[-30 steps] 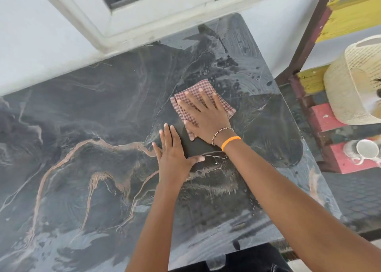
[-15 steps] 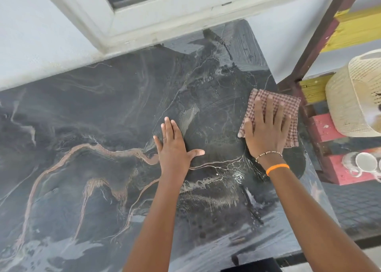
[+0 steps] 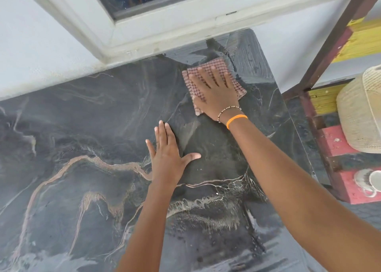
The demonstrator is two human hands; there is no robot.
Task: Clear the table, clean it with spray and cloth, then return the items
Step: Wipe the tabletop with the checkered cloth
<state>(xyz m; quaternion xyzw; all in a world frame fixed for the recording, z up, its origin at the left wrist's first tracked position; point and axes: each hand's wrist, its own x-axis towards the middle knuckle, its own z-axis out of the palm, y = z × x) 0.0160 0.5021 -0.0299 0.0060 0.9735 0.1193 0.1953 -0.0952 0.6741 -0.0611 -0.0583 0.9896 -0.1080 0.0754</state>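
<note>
Checked cloth (image 3: 214, 82) under flat right hand (image 3: 216, 94) | left hand (image 3: 167, 156) flat on table (image 3: 82, 127) | basket (image 3: 360, 111) right

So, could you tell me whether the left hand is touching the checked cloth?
Apart. The head view shows the left hand flat on the marble tabletop, with bare dark surface between its fingertips and the checked cloth.

The left hand (image 3: 168, 156) lies flat, fingers pointing to 12 o'clock. The right hand (image 3: 216, 90) is flat too, reaching out toward 11 o'clock
</note>
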